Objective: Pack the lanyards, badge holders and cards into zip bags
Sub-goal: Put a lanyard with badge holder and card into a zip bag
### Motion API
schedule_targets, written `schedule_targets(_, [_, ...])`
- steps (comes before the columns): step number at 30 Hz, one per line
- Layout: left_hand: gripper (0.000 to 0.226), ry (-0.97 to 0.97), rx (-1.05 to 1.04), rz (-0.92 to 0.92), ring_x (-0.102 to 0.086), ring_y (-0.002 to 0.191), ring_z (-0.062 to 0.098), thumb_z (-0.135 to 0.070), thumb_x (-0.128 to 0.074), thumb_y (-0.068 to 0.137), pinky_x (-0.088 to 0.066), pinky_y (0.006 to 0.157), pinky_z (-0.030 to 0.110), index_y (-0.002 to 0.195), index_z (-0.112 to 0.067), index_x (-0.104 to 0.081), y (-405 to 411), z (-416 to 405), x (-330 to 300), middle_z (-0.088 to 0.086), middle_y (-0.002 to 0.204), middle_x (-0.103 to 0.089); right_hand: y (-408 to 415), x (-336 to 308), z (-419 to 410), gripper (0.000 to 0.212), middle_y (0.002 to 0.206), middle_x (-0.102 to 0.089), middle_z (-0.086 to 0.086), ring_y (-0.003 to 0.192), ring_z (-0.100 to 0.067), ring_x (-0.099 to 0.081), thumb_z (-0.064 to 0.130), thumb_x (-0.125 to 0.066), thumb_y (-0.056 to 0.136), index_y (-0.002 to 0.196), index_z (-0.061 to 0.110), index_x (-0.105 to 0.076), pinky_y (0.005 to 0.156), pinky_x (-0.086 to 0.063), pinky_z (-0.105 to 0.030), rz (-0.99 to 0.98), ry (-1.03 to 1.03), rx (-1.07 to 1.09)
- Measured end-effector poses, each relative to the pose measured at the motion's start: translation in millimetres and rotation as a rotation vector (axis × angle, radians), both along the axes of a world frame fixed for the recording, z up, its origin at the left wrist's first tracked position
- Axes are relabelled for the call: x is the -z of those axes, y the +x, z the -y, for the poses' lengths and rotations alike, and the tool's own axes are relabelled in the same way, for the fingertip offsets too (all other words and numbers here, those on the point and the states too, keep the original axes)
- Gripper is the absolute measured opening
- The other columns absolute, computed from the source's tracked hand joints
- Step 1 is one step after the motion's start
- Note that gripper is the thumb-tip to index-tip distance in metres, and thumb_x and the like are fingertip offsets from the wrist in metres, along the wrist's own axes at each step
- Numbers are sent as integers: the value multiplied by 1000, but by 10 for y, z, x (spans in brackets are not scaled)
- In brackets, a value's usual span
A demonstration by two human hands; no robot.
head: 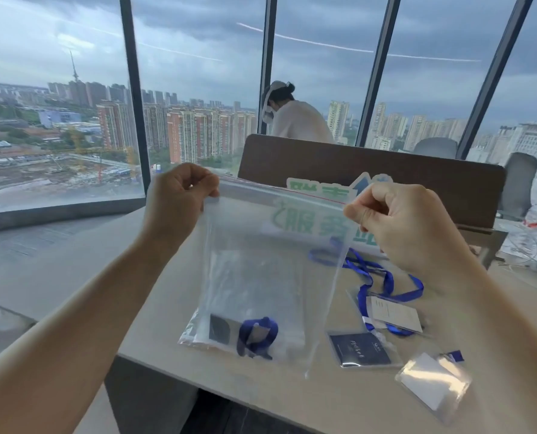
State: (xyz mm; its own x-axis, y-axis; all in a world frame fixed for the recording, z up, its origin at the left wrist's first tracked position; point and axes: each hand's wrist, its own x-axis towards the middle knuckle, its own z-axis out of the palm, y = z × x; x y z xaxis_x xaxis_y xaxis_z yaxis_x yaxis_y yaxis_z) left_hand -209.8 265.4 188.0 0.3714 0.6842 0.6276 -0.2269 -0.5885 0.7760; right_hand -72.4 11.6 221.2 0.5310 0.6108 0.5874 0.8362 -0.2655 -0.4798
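Two hands hold one clear zip bag (261, 270) up by its top edge. The left hand (179, 198) has its grip pinched tight on the top left corner. The right hand (408, 223) has its grip pinched tight on the top right corner. The bag hangs down over the counter (173, 296). Seen through it near the bottom are a rolled blue lanyard (256, 336) and a dark card (219, 328); I cannot tell if they are inside it. To the right, on the counter, lie a loose blue lanyard (386, 280), a white card (394, 313), a dark badge holder (359, 352) and a clear badge holder (433, 383).
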Motion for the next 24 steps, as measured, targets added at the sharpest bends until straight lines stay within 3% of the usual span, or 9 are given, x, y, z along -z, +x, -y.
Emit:
schedule_targets(3, [27,-80,-23,-63,-43,40,9,-12,-61,88,-39,50,24,65,-25,-61,-18,-351,138,-3,65,-67,108,58,-471,21,59,-67,0,41,-2,-50,30,-67,90,74,17,-66,53,-43,-26,-79,3,-32])
schedule_targets(7, [20,-109,-151,-160,-62,46,13,-13,-50,94,-48,52,30,75,-19,-53,-39,-891,166,6,78,-69,216,114,-1339,23,58,-68,-5,36,-12,-43,22,-66,92,83,0,-67,39,-39,-23,-345,69,-121])
schedule_targets(10, [16,-169,-166,-105,-67,59,21,-13,-46,96,-52,53,30,81,-18,-50,-144,-1292,-10,6,80,-65,112,32,-1900,19,67,-74,-4,36,-14,-51,19,-65,92,85,1,-67,40,-46,-25,-424,163,-183])
schedule_targets(13, [15,-174,-187,1,-68,70,24,-12,-53,93,-56,65,32,80,-19,-56,-370,-1672,-173,5,76,-66,-45,-37,-2278,13,74,-76,-4,40,-14,-58,17,-64,92,87,5,-67,44,-51,-25,-461,262,-268])
schedule_targets(17, [13,-258,-204,64,-67,68,18,-7,-62,88,-59,72,28,79,-16,-66,-712,-1922,97,4,70,-70,-231,261,-2576,10,80,-76,-6,45,-19,-61,14,-65,92,84,7,-66,46,-49,-28,-526,224,-378])
schedule_targets(21, [14,-373,-240,-107,-67,73,19,-9,-64,88,-57,69,31,77,-18,-68,-1052,-1954,821,-4,68,-72,-415,955,-2733,10,78,-76,-7,44,-23,-60,13,-66,90,81,8,-66,46,-47,-30,-586,30,-391])
schedule_targets(24, [12,-305,-345,-371,-62,70,22,-14,-66,86,-50,58,26,76,-20,-68,-1302,-1857,1313,5,75,-68,-512,1390,-2736,12,71,-74,-8,39,-21,-53,12,-68,87,75,10,-65,40,-43,-25,-611,-127,-400])
